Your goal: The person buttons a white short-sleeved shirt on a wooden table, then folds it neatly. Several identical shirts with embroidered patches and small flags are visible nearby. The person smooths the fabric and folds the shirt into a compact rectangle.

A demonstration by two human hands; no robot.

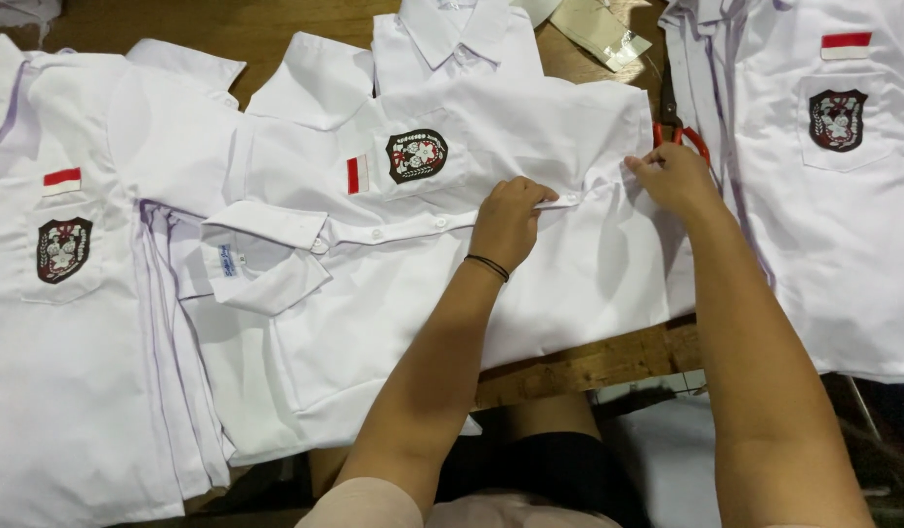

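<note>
Hidden or cut off: the scissors (679, 132) are mostly covered by the right hand (675, 178); only the red handle loops and a bit of dark blade above are seen. The left pile (71, 323) of white shirts is cropped at the left and bottom edges; the right pile (823, 215) is cropped at the top and right. The paper tag (601, 31) at the top is cut by the frame edge. Fingertips of both hands are tucked into the cloth, so exact finger contact is hard to make out. The badge (416, 155) design is too small to read in detail.

Grip: the left hand (509, 223) is curled closed, the button placket of the middle shirt (423, 293) pinched between thumb and fingers near its mid-length. A black band (487, 266) is worn on that wrist. The right hand is closed too, the shirt's hem end pinched at the placket, just below the scissor handles; whether the handles are touched cannot be told.

Location: the middle shirt is laid sideways across the wooden table (589, 367), collar (266, 254) toward the left, hem toward the right, front side up with placket buttoned. Its chest pocket carries the badge, with a red-and-white patch (357, 174) just beside it. The shirt overlaps the left pile and lies near the right pile. Another white shirt (452, 39) is partly covered above it.
</note>
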